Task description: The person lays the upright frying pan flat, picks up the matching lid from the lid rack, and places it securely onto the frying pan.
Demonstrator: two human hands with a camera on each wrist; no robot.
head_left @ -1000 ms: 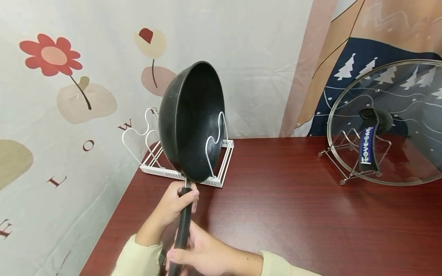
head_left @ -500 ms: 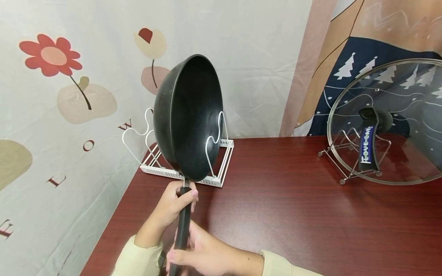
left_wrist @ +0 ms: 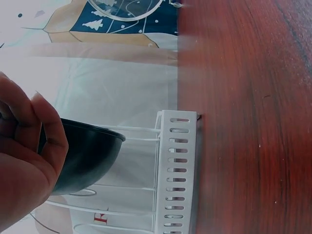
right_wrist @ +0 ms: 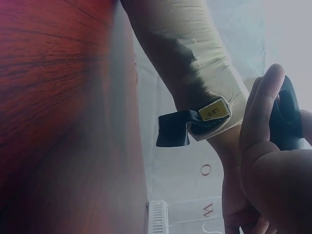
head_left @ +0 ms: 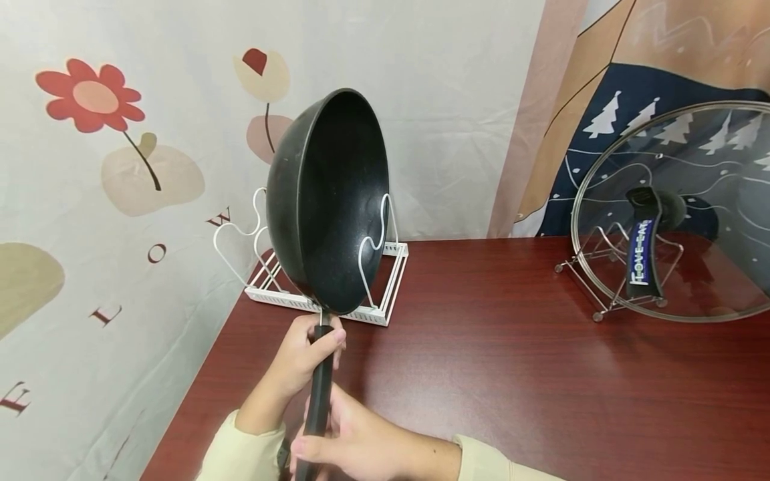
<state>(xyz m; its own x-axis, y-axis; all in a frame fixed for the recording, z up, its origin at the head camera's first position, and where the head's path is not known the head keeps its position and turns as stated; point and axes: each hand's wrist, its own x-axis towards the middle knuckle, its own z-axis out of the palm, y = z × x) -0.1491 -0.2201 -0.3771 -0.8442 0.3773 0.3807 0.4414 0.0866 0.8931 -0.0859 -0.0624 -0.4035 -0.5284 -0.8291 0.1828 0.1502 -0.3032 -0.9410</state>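
- Gripping the handle point(head_left: 321, 387) of black wok point(head_left: 345, 207) with left grip point(head_left: 305, 344) and, lower down, right grip point(head_left: 351, 434).
- Holding it raised over white rack point(head_left: 283, 299); cannot tell whether touching.
- Cannot see handle's end, cut off at bottom.

Head view bright; soft glare on tabletop point(head_left: 469, 381); wrist views hazy.

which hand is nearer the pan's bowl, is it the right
No, the left hand grips the handle close to the bowl, the right hand farther down.
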